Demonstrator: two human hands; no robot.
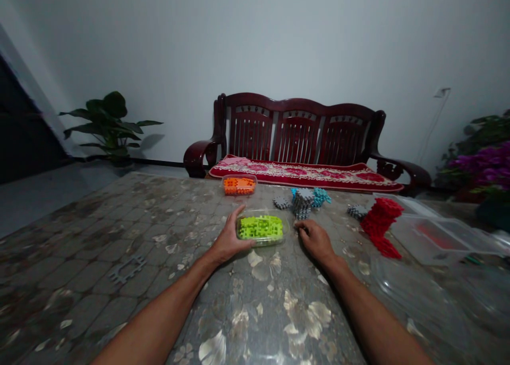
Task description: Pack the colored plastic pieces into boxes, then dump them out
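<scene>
In front of me on the table stands a clear plastic container (261, 242) filled with lime-green interlocking pieces (261, 227). My left hand (231, 233) grips its left end, thumb along the near side and fingers at the far side. Just right of the container, apart from it, my right hand (315, 240) rests on the table with its fingers curled in. Whatever may be inside those fingers is hidden. Beyond the right hand is a stack of grey interlocking pieces (303, 203), with blue pieces (320, 196) behind it.
Orange pieces (239, 185) fill another clear container at the far edge. A red stack (380, 224) leans by a translucent box (422, 240) at right, near clear lids (414, 296). A grey frame-shaped piece (127, 268) lies left. A wooden bench (298, 136) stands beyond the table.
</scene>
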